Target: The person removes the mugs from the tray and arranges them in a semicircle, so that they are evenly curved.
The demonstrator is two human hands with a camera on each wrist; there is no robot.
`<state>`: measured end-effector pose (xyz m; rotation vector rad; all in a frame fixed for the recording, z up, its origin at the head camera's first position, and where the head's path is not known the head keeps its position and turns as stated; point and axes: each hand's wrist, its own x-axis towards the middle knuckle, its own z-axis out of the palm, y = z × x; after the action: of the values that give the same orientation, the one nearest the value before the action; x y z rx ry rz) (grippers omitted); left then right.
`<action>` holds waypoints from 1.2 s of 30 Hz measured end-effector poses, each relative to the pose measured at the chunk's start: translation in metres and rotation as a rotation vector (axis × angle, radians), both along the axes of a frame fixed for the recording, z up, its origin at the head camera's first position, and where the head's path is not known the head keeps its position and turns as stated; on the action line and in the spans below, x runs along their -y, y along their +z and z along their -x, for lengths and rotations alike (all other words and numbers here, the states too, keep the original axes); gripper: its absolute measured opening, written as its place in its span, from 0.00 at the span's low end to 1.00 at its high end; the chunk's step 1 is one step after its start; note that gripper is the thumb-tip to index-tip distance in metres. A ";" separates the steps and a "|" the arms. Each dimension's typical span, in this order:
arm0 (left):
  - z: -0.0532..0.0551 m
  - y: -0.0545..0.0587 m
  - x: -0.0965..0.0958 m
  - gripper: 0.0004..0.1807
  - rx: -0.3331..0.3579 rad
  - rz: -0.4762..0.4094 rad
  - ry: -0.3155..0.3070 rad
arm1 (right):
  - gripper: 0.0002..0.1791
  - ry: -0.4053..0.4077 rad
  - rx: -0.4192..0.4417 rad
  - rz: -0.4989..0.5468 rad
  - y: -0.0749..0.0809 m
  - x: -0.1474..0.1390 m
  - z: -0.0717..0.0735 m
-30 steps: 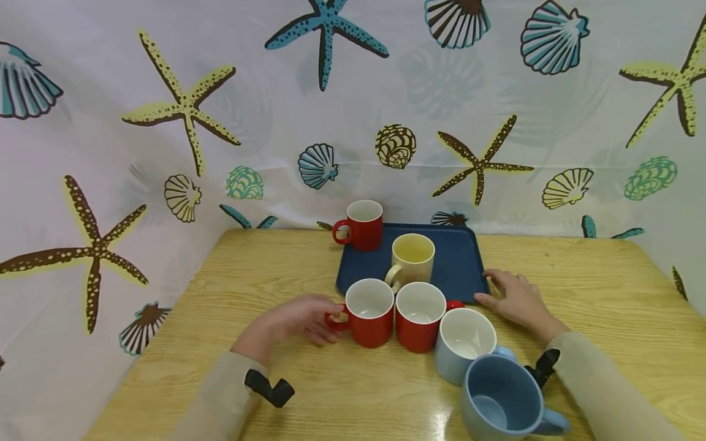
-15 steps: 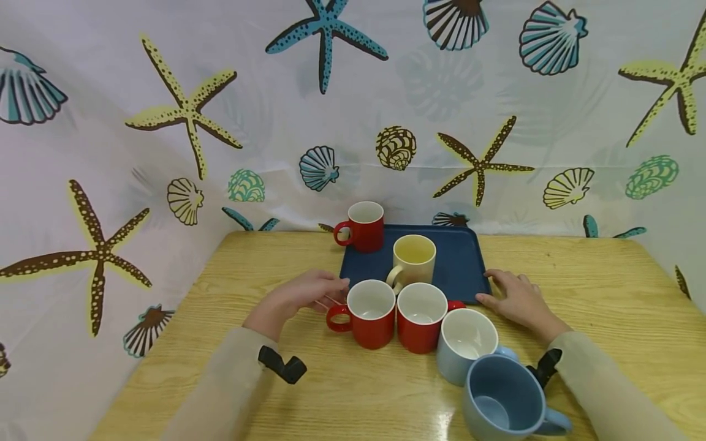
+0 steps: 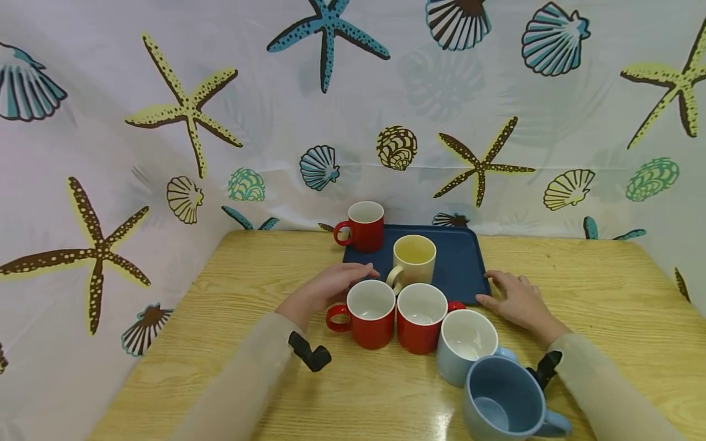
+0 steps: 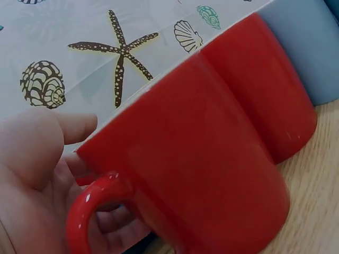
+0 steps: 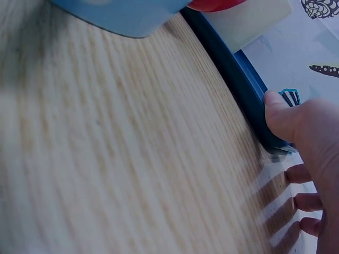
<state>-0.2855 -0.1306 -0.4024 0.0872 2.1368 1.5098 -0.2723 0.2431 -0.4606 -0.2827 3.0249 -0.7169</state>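
My left hand (image 3: 331,286) reaches behind the front-left red mug (image 3: 371,318), over the near-left part of the blue tray (image 3: 458,263). In the left wrist view its thumb is extended by the mug's rim, and its other fingers show behind the mug's red handle (image 4: 85,211). It holds nothing. A cream mug (image 3: 415,260) stands on the tray, just right of those fingertips. My right hand (image 3: 518,301) rests at the tray's near right corner. In the right wrist view the thumb (image 5: 278,106) touches the tray's rim, while the other fingers spread loosely beside it.
Another red mug (image 3: 364,229) stands at the tray's back left corner. In front of the tray, a second red mug (image 3: 421,324), a light blue mug (image 3: 466,355) and a darker blue mug (image 3: 499,398) form a slanting row. A patterned cloth (image 3: 353,135) hangs behind the table.
My left hand has left the front-left red mug's handle and moved forward and right, behind that mug and over the tray. The right hand and mugs stay in place.
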 end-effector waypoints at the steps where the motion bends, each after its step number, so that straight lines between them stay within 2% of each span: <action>1: 0.001 0.000 -0.002 0.25 0.017 -0.005 0.000 | 0.42 0.001 0.001 -0.001 0.000 0.000 0.000; 10: 0.010 0.001 -0.011 0.26 0.182 -0.099 -0.048 | 0.41 0.000 -0.002 0.010 -0.003 0.000 0.001; 16: 0.012 0.002 -0.017 0.27 0.241 -0.120 -0.038 | 0.42 -0.005 -0.012 0.009 -0.001 0.000 0.001; 20: 0.014 0.001 -0.021 0.27 0.283 -0.147 -0.070 | 0.40 -0.008 -0.005 0.009 0.000 0.001 0.000; 22: 0.016 0.001 -0.024 0.26 0.284 -0.164 -0.100 | 0.40 -0.010 0.000 0.012 0.001 0.001 -0.001; 26: 0.020 0.001 -0.028 0.24 0.312 -0.228 -0.142 | 0.41 -0.003 -0.003 0.007 0.001 0.000 -0.001; 30: 0.023 0.000 -0.030 0.23 0.347 -0.241 -0.111 | 0.41 -0.005 -0.008 0.006 0.001 -0.001 0.000; 36: 0.027 0.001 -0.028 0.22 0.341 -0.195 -0.056 | 0.41 -0.002 -0.005 0.000 -0.002 -0.001 0.002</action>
<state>-0.3124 -0.1025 -0.4018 -0.0404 1.7066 1.5706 -0.2741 0.2442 -0.4623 -0.2824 3.0303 -0.7176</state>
